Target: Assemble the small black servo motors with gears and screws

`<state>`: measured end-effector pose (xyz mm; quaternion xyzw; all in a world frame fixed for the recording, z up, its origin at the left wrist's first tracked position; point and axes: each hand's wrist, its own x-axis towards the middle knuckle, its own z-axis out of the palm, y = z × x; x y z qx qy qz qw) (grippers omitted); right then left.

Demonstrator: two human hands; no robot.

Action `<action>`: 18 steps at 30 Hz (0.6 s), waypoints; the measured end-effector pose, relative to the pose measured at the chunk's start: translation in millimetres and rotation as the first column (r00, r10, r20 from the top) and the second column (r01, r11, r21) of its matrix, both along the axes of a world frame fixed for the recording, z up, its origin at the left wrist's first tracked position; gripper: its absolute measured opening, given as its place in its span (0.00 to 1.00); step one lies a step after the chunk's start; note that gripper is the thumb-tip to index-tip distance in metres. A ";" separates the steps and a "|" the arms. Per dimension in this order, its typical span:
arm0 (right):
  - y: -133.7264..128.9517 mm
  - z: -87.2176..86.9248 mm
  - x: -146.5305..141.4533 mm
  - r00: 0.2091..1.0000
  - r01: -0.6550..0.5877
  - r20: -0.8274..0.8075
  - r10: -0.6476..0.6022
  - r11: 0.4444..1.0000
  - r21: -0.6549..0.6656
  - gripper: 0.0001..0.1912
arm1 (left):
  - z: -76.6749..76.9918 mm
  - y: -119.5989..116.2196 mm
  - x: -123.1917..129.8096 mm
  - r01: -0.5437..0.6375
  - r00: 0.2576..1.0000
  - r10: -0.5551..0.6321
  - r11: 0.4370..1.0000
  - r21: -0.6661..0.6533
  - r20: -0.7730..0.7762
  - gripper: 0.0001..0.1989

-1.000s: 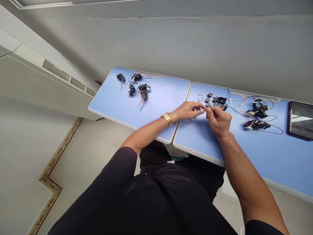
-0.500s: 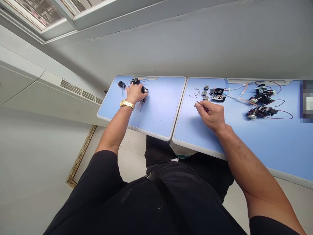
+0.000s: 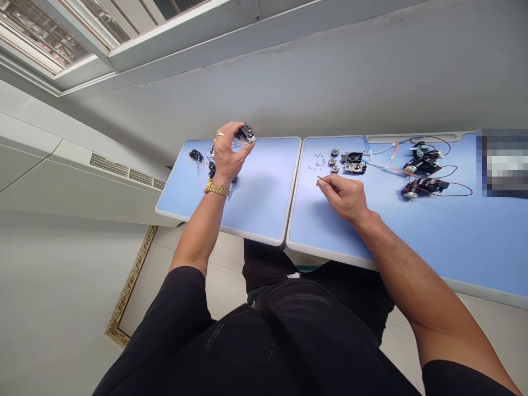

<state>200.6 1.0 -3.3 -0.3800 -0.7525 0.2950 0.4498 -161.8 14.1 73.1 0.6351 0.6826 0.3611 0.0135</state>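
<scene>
Left fingers [image 3: 226,132] clench a small wired motor unit [image 3: 246,133] above the bench [image 3: 259,212], right fingers [image 3: 326,186] pinch a thin pin [image 3: 319,179], loose gears [image 3: 334,152] lie beyond them, and wired motors [image 3: 424,187] remain assembled further right

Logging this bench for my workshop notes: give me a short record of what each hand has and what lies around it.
Left hand: holds a small black motor unit, raised
Right hand: pinches a thin pin
Near right hand: scattered small pins, round metal parts, black gearbox housing
Rest: wired motor units on a blue desk
</scene>
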 end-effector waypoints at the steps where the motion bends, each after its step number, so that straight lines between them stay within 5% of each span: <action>1: -0.3 0.5 -0.5 1.000 -0.005 -0.003 0.005 1.000 -0.009 0.20 | 0.5 2.1 12.2 0.055 0.994 -0.058 0.998 0.030 0.095 0.32; 3: -0.2 1.6 -1.5 1.000 -0.001 -0.020 0.000 0.999 -0.046 0.21 | -3.6 6.8 37.4 0.166 0.927 -0.177 0.984 0.060 0.332 0.34; 6: 3.3 3.4 -2.9 0.994 0.026 -0.098 -0.044 0.984 -0.177 0.21 | -20.4 11.1 72.9 0.364 0.702 -0.276 0.931 0.002 0.657 0.36; 10: 12.1 6.5 -2.5 0.963 -0.107 -0.269 -0.016 0.893 -0.437 0.35 | -48.0 9.6 108.9 0.609 0.423 -0.292 0.793 -0.030 0.858 0.43; 18: 13.1 11.9 -3.1 0.896 -0.389 -0.417 0.153 0.724 -0.569 0.34 | -73.5 -0.4 132.1 0.718 0.256 -0.272 0.696 0.006 0.928 0.43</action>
